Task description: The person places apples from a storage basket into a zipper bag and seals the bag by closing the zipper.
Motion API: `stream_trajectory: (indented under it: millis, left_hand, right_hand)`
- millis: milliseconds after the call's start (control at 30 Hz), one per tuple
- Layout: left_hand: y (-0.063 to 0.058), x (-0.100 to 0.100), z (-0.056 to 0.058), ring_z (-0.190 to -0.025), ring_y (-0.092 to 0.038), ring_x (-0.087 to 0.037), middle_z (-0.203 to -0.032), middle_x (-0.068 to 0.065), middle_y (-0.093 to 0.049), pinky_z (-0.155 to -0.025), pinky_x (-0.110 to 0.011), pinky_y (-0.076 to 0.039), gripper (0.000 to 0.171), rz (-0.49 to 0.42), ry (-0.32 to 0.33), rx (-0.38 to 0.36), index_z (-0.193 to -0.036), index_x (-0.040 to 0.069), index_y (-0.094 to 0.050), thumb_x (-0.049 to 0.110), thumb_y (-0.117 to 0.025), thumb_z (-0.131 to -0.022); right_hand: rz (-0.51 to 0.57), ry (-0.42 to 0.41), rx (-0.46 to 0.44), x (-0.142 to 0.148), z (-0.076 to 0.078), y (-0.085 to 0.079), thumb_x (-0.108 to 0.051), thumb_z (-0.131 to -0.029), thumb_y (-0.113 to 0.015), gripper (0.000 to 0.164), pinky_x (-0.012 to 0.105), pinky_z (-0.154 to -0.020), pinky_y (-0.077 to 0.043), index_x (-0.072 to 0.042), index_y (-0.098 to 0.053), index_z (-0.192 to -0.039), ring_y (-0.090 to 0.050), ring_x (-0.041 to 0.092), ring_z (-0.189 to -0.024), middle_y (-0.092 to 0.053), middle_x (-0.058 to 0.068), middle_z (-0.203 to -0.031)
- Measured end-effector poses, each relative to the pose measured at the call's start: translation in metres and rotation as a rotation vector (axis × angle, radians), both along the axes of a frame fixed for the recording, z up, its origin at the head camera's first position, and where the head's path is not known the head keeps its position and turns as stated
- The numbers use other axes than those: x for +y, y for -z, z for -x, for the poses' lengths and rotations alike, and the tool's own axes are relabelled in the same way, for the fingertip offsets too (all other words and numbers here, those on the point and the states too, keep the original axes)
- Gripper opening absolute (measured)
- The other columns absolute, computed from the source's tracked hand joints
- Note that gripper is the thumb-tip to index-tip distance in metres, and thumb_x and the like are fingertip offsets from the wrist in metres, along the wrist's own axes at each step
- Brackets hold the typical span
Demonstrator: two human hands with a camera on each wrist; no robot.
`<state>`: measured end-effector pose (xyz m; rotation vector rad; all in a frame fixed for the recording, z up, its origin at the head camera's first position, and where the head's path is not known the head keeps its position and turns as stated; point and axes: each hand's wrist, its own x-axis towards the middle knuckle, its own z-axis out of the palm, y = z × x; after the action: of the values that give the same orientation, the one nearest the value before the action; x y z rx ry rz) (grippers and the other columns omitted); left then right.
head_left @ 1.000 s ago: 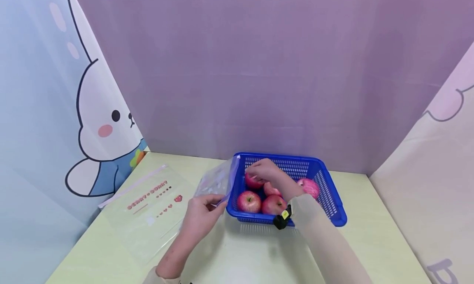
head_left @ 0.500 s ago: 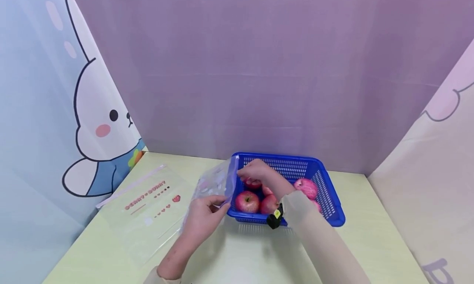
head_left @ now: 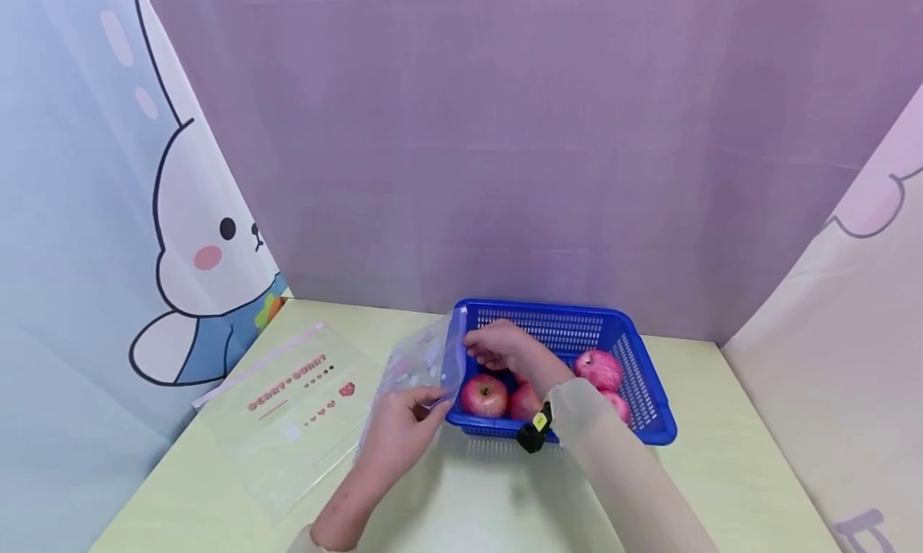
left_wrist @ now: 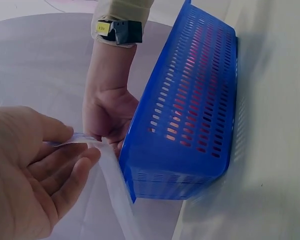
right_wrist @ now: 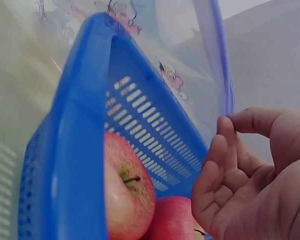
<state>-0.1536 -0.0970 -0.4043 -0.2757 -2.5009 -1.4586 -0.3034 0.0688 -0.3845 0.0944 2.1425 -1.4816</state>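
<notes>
A clear zip bag (head_left: 413,365) with a purple zip edge stands tilted against the left end of a blue plastic basket (head_left: 461,418). My left hand (head_left: 400,426) pinches the near end of the bag's mouth between thumb and fingers. Over the basket's left side, my right hand (head_left: 505,346) pinches the purple edge (right_wrist: 225,85) with thumb and forefinger, its other fingers curled loosely. Several red apples lie in the basket; one apple (head_left: 485,395) sits at the near left corner, another apple (head_left: 598,369) at the right. The right hand and forearm cover some of them.
A second clear zip bag (head_left: 288,425) with red print lies flat on the pale table (head_left: 476,505), left of the first. A purple cloth (head_left: 497,152) hangs behind the table. A rabbit-print cloth (head_left: 202,176) hangs at the left.
My right hand has shifted slightly left from above a back-left apple to the bag's purple edge and now pinches it. The left hand keeps its pinch in nearly the same place.
</notes>
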Motion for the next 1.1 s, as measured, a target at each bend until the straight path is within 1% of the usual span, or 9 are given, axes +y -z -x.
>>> stream_trajectory:
  millis: [167,233,333,400,467,600,733,933,1100]
  left_hand:
    - [0.002,-0.003,-0.003,-0.060,-0.058,-0.006,-0.079,0.010,-0.064,-0.049,-0.024,-0.048,0.025,-0.037,0.041,-0.052,-0.095,0.017,-0.069,0.036,-0.065,-0.078]
    - [0.003,-0.008,-0.001,-0.063,-0.060,-0.010,-0.080,0.004,-0.065,-0.051,-0.025,-0.048,0.030,-0.112,0.081,-0.062,-0.095,0.012,-0.068,0.037,-0.061,-0.081]
    - [-0.006,-0.016,-0.001,-0.067,-0.062,-0.020,-0.082,-0.008,-0.065,-0.054,-0.031,-0.050,0.034,-0.238,0.108,-0.114,-0.093,0.004,-0.067,0.034,-0.053,-0.087]
    - [-0.009,-0.022,0.003,-0.069,-0.062,-0.025,-0.083,-0.013,-0.065,-0.055,-0.034,-0.050,0.034,-0.284,0.105,-0.155,-0.091,-0.001,-0.066,0.029,-0.050,-0.090]
    - [-0.014,-0.027,0.007,-0.070,-0.062,-0.026,-0.082,-0.013,-0.065,-0.057,-0.036,-0.050,0.033,-0.287,0.071,-0.198,-0.089,0.000,-0.066,0.030,-0.052,-0.089]
    - [-0.012,-0.037,0.028,-0.064,-0.061,-0.021,-0.078,-0.011,-0.064,-0.055,-0.034,-0.050,0.028,-0.264,0.001,-0.167,-0.086,0.003,-0.067,0.029,-0.058,-0.085]
    - [-0.020,-0.044,0.046,-0.059,-0.061,-0.018,-0.074,-0.011,-0.064,-0.051,-0.033,-0.049,0.022,-0.197,-0.057,-0.094,-0.080,0.009,-0.068,0.029,-0.062,-0.082]
    - [-0.029,-0.049,0.069,-0.055,-0.059,-0.012,-0.071,-0.005,-0.064,-0.049,-0.029,-0.047,0.022,0.050,-0.035,-0.085,-0.080,0.012,-0.069,0.034,-0.064,-0.079]
    - [-0.028,-0.048,0.082,-0.054,-0.059,-0.012,-0.068,-0.002,-0.064,-0.050,-0.030,-0.047,0.023,0.106,-0.015,-0.143,-0.076,0.019,-0.069,0.041,-0.065,-0.076]
  right_hand:
    - [0.045,0.036,0.008,-0.001,-0.002,0.004,-0.021,-0.069,-0.064,0.018,0.027,-0.052,-0.044,-0.004,-0.065,-0.073,-0.054,0.017,-0.058,-0.063,0.008,-0.072]
    - [0.066,0.059,0.004,-0.002,-0.003,0.004,-0.021,-0.069,-0.064,0.019,0.028,-0.054,-0.045,-0.003,-0.065,-0.076,-0.054,0.018,-0.060,-0.063,0.007,-0.071]
    - [0.103,0.079,-0.001,-0.004,-0.003,0.004,-0.020,-0.071,-0.064,0.018,0.030,-0.059,-0.045,-0.003,-0.065,-0.077,-0.054,0.019,-0.061,-0.063,0.008,-0.075]
    - [0.120,0.084,0.001,-0.005,-0.003,0.005,-0.019,-0.073,-0.063,0.015,0.029,-0.059,-0.045,-0.004,-0.064,-0.075,-0.053,0.019,-0.061,-0.063,0.010,-0.078]
    - [0.125,0.083,0.006,-0.007,-0.005,0.004,-0.019,-0.073,-0.064,0.014,0.027,-0.055,-0.044,-0.005,-0.064,-0.073,-0.052,0.018,-0.059,-0.064,0.013,-0.083]
    - [0.133,0.080,0.019,-0.010,-0.007,0.003,-0.019,-0.073,-0.064,0.013,0.024,-0.048,-0.040,-0.006,-0.063,-0.072,-0.050,0.015,-0.055,-0.064,0.013,-0.084]
    - [0.131,0.070,0.033,-0.015,-0.010,0.002,-0.020,-0.073,-0.065,0.014,0.024,-0.047,-0.039,-0.006,-0.064,-0.073,-0.050,0.015,-0.055,-0.064,0.010,-0.078]
    - [0.137,0.048,0.026,-0.022,-0.013,0.002,-0.020,-0.073,-0.065,0.013,0.022,-0.046,-0.040,-0.006,-0.065,-0.073,-0.050,0.013,-0.055,-0.064,0.009,-0.078]
    - [0.145,0.024,0.027,-0.026,-0.013,0.003,-0.021,-0.076,-0.064,0.015,0.023,-0.049,-0.041,-0.006,-0.064,-0.075,-0.050,0.014,-0.056,-0.063,0.010,-0.078]
